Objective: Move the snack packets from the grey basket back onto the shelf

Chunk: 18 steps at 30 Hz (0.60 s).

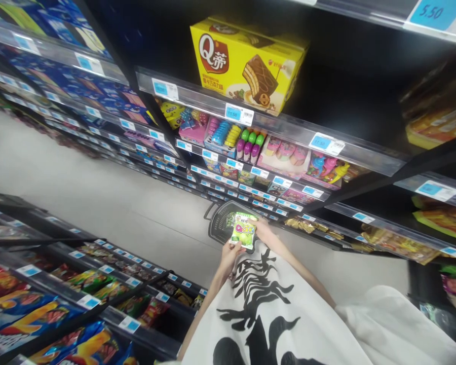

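A small green-and-white bag of gummy candy (243, 233) is held up in front of my body, its printed face toward me. My left hand (231, 251) pinches its lower left corner. At the bag's upper right edge, my right hand (261, 229) grips it, with the fingers partly behind it. Beneath the bag, a dark shopping basket (217, 223) sits on the floor; some green item shows through or inside it, too small to name.
On the right-hand shelving, a yellow snack box (247, 63) stands above rows of colourful candy toys (224, 133). Gold-wrapped packs (313, 226) lie lower down. Bagged snacks (26, 317) fill the shelves at lower left. A grey floor aisle (137, 192) runs between.
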Motion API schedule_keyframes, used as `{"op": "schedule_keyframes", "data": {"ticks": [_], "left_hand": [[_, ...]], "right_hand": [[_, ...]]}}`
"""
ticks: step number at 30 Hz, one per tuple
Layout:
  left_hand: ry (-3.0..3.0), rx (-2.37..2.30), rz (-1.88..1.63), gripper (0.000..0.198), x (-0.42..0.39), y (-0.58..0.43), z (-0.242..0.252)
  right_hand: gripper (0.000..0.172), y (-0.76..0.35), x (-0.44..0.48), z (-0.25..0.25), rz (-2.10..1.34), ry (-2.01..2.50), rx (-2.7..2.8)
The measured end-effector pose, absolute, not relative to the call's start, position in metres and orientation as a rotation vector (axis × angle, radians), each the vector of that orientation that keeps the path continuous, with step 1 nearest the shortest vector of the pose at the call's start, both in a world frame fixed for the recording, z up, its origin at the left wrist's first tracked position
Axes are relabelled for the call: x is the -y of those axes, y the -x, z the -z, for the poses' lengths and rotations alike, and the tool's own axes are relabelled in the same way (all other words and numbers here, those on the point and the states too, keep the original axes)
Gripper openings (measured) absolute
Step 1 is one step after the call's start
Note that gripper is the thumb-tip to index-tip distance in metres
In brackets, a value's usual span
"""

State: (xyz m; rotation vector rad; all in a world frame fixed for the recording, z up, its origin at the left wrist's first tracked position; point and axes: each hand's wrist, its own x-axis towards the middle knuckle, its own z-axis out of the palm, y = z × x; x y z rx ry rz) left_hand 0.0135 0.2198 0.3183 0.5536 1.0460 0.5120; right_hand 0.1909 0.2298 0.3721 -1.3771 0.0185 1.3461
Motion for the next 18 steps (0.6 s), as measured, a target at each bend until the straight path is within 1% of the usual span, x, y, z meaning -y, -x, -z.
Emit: {"op": "schedule_keyframes", "data": {"ticks": [4,8,11,15,18], "left_hand": [[-0.528,-1.024,-0.486,0.065,-0.218,-0.010,-0.307],[-0.622,-0.987,-0.466,0.061,-0.218,-0.009,-0.309],[-0.742,-0.996,-0.448,0.063,-0.217,-0.006,-0.305],[-0.920,-1.040,-0.346,0.060,-0.213,-0.004,-0.290],[-0.957,-1.041,-0.297,0.050,-0.209,-0.005,-0.283]], "right_hand": [[0.026,-0.192,-0.230,-0.369,-1.364,1.408,-0.047],[0.039,-0.201,-0.227,-0.372,-1.388,1.428,-0.048],[0.046,-0.213,-0.224,-0.377,-1.458,1.489,0.086],[0.041,-0.230,-0.217,-0.381,-1.546,1.680,0.332],[0.040,-0.236,-0.208,-0.381,-1.666,1.719,0.526]]}}
